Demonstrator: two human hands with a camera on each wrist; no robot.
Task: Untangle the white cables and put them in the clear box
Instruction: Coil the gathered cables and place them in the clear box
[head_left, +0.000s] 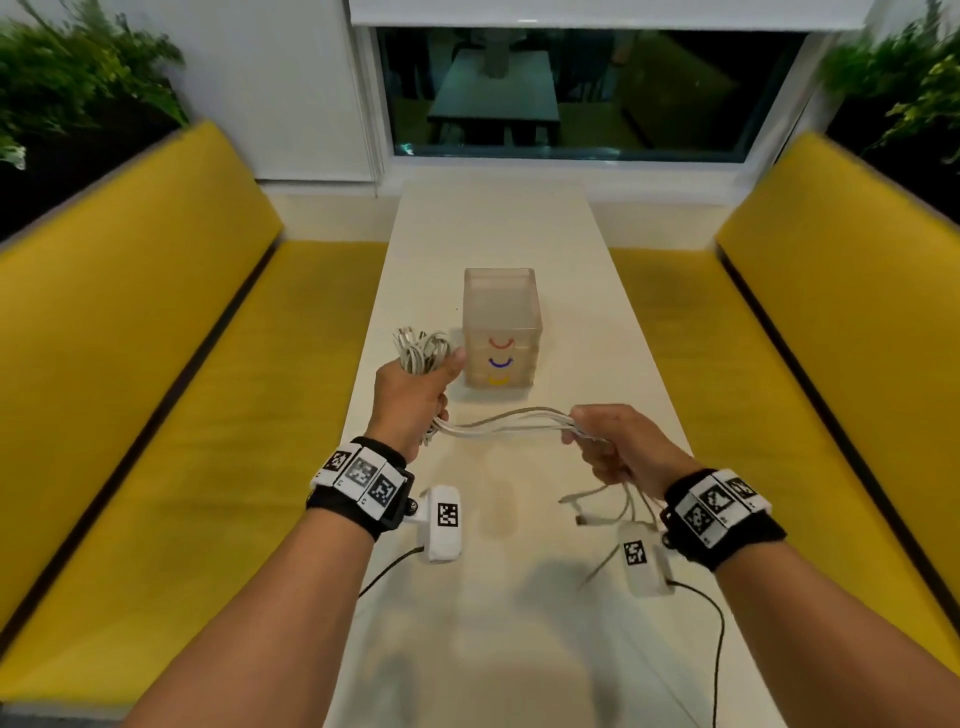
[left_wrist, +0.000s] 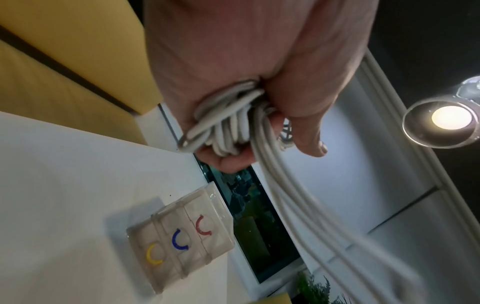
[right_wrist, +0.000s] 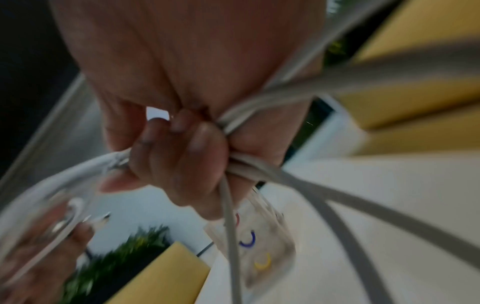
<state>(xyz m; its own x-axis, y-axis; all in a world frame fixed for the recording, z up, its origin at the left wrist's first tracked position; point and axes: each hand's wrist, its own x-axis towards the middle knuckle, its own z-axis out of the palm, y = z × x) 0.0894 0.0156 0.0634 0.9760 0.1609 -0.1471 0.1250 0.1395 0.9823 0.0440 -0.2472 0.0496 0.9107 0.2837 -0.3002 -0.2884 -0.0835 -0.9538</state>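
My left hand (head_left: 415, 389) (left_wrist: 233, 102) grips a folded bundle of white cables (head_left: 421, 351) (left_wrist: 223, 127), held above the table just left of the clear box (head_left: 501, 327) (left_wrist: 182, 236). Several strands (head_left: 509, 423) run from that fist across to my right hand (head_left: 615, 441) (right_wrist: 187, 148), which grips them in a closed fist. Loose cable ends with plugs (head_left: 597, 506) hang below the right hand over the table. The box stands upright with red, blue and yellow curved marks on its near face; nothing shows inside it. The right wrist view is blurred.
The long white table (head_left: 493, 597) runs away from me to a window. Yellow benches (head_left: 182, 389) (head_left: 805, 389) flank it on both sides. Plants (head_left: 78, 78) stand behind the bench backs. A ceiling lamp (left_wrist: 449, 119) shows in the left wrist view.
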